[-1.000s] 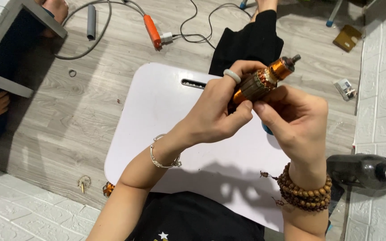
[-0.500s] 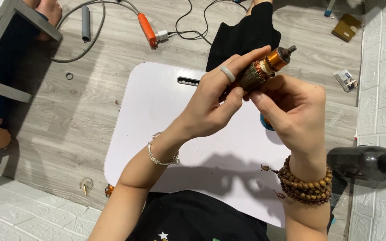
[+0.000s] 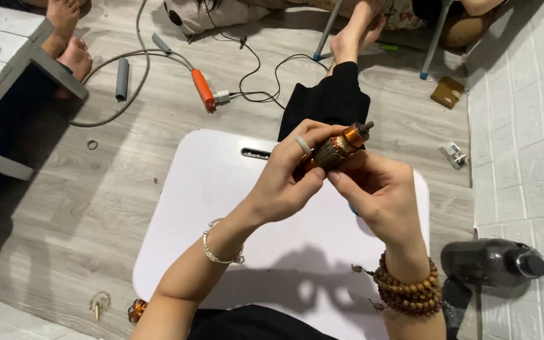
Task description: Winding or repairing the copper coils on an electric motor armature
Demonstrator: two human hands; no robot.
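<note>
**Armature held above the bench**

The orange copper-wound motor armature (image 3: 335, 151) sits tilted above the white rounded bench (image 3: 215, 208), gripped by both hands. Left hand (image 3: 284, 182) fingers close round its body; right hand (image 3: 379, 192) fingers pinch it from below. A dark power tool (image 3: 489, 264) lies right.

The floor (image 3: 96, 208) was laid in pale grey wood-look planks, evenly lit, with soft shadows. A white tabletop (image 3: 221, 208) with rounded corners and a slot near its far edge sat low over it. To the right ran a white surface (image 3: 524, 126) embossed like brick. At the upper left stood a grey bench (image 3: 14, 44). Loose cables (image 3: 253, 75) trailed across the planks beside an orange-handled tool (image 3: 203, 90) and a short grey tube (image 3: 121, 79).
</note>
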